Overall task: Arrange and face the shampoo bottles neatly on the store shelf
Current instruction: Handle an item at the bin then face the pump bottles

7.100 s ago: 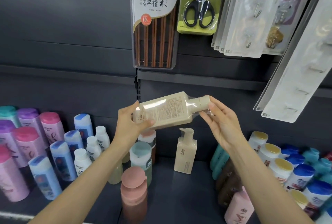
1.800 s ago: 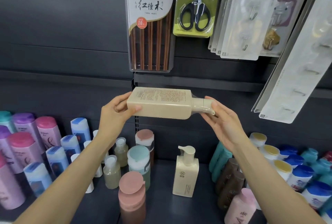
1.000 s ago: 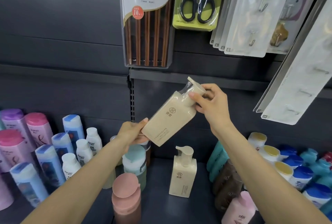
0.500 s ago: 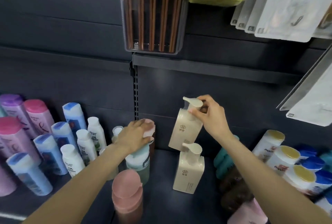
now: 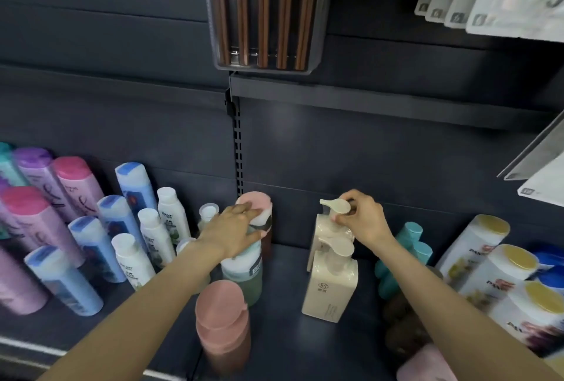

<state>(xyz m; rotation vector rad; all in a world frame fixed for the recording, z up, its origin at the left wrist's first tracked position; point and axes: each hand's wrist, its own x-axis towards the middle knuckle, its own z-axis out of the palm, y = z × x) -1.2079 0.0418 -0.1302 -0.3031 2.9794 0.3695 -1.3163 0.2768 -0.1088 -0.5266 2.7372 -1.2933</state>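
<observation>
**A:** Where's the bottle I'm placing?

**B:** The rear cream pump bottle (image 5: 325, 228) stands on the dark shelf (image 5: 283, 283), directly behind the front cream pump bottle (image 5: 331, 286). My right hand (image 5: 363, 221) has fingers pinched closed around its pump head.

**A:** And the left?

**B:** My left hand (image 5: 232, 232) lies flat, fingers spread, on the cap of the green-tinted bottle (image 5: 244, 270), beside the pink-capped bottle (image 5: 256, 212).

**A:** How will it handle?

**B:** Rigid, smooth plastic with a squarish body; probably heavy if full, and slick. I'd judge the pump neck turns it well enough; for lifting, grip the flat sides.
</observation>
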